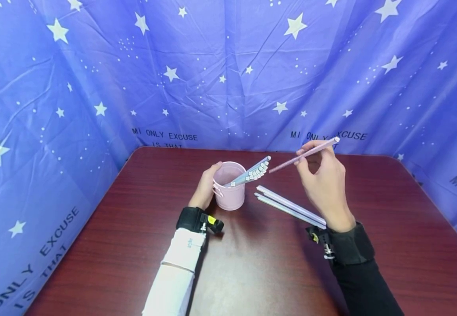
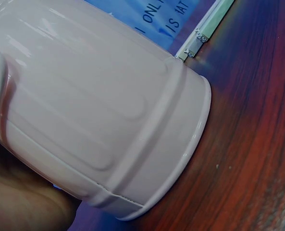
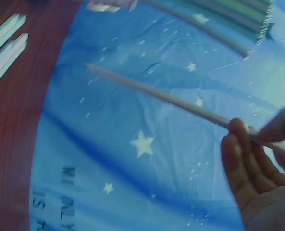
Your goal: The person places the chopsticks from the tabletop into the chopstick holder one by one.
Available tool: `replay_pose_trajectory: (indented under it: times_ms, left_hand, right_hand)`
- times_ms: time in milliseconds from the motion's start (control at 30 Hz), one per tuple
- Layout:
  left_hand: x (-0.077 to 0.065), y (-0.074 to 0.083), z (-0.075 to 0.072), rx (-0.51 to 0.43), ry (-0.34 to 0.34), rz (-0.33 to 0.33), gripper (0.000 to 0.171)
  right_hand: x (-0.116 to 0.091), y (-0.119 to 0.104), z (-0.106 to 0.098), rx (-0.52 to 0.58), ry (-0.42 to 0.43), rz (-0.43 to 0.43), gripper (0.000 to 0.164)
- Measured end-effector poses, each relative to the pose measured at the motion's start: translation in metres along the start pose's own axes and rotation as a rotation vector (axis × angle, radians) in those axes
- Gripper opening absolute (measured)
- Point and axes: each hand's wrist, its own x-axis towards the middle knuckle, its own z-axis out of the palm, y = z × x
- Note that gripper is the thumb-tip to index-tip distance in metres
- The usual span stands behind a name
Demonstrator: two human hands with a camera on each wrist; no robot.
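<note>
Pink stick [image 1: 312, 152] pinched by right hand [image 1: 326, 184] | left hand [image 1: 205, 188] grips bucket [image 1: 230, 200] holding sticks [image 1: 255, 172] | loose sticks [image 1: 291, 208] nearby on table [image 1: 252, 267]

Right grip [image 3: 265, 190] pinching 1 stick [image 3: 166, 97], starry blue cloth [image 3: 99, 154], red-brown table [image 3: 12, 154]

The pink bucket [image 2: 99, 96] runs past the left wrist view's edges

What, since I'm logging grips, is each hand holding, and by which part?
Right hand: a thin, straight pink stick, pinched partway along. Left hand: a glossy, round pink bucket, held by its outer wall.
</note>
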Motion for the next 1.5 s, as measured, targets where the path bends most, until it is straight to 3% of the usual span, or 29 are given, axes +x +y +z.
replay_pose_trajectory:
  times_ms: [167, 333, 533, 867, 1000, 1133, 1300, 1500]
  left_hand:
    - [0.001, 0.0, 0.0, -0.001, -0.003, 0.004, 0.051]
    - [0.001, 0.0, 0.0, -0.009, -0.005, -0.001, 0.051]
    - [0.001, -0.001, -0.001, -0.003, -0.006, 0.004, 0.052]
    - [0.002, -0.001, 0.001, -0.012, -0.009, 0.005, 0.051]
    - [0.002, -0.002, 0.001, -0.019, -0.01, 0.029, 0.05]
    - [0.001, -0.003, 0.0, -0.026, -0.004, 0.045, 0.049]
    - [0.002, -0.003, 0.0, -0.031, -0.008, 0.034, 0.048]
    - [0.002, -0.004, 0.0, -0.03, -0.004, 0.046, 0.046]
  right_hand:
    - [-0.004, -0.017, 0.003, 0.305, 0.025, -0.077, 0.019]
    - [-0.01, -0.027, 0.012, 0.466, -0.081, -0.17, 0.022]
    - [-0.019, -0.029, 0.023, 0.446, -0.159, -0.155, 0.02]
    - [-0.019, -0.026, 0.023, 0.378, -0.16, -0.108, 0.02]
    - [-0.016, -0.019, 0.021, 0.281, -0.131, -0.077, 0.019]
    - [-0.012, -0.009, 0.017, 0.068, -0.161, -0.035, 0.021]
    - [-0.01, 0.009, 0.017, -0.179, -0.399, 0.028, 0.033]
    - [-0.013, 0.036, 0.025, -0.367, -0.694, 0.125, 0.051]
